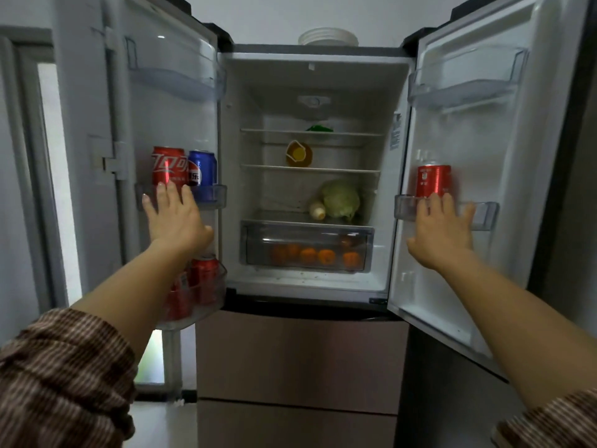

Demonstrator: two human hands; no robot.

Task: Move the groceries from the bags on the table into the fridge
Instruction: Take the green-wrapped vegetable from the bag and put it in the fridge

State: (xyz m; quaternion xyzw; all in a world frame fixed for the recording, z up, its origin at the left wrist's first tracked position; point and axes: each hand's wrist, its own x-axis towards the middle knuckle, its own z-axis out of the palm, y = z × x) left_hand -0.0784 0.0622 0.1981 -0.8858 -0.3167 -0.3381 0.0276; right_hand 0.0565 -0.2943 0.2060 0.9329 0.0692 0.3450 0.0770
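Now the groceries sit in the open fridge [318, 88]. A pale green cabbage [340, 198] rests on the lowest shelf with a small white bottle-like item [317, 211] lying just beside it on its left. Below them, several oranges [326, 256] show through the clear front of the crisper drawer [307, 229]. One shelf up stands a yellowish container [298, 153], and something green [319, 128] lies at the back of the top shelf; it is too small to identify.

On the left door [168, 108], a red cola can [169, 169] and a blue can [202, 168] stand upright side by side in the middle bin [214, 193]. More red cans [205, 276] fill the lower bin [221, 286]. On the right door [468, 130], a single red can [433, 181] stands upright in its bin [486, 218].

The left hand [176, 218] is spread flat with straight fingers, its fingertips lying over the front of the middle bin just under the red cola can; it holds nothing. The right hand [441, 227] is likewise flat and spread, fingers straight over the front of the right door's bin just below the single can, holding nothing. Both doors stand wide open.

Brown striped sleeves [64, 376] cover the upper forearms. A stack of white bowls [328, 37] sits on top of the fridge, and brownish drawer fronts [300, 350] lie below the open compartment.
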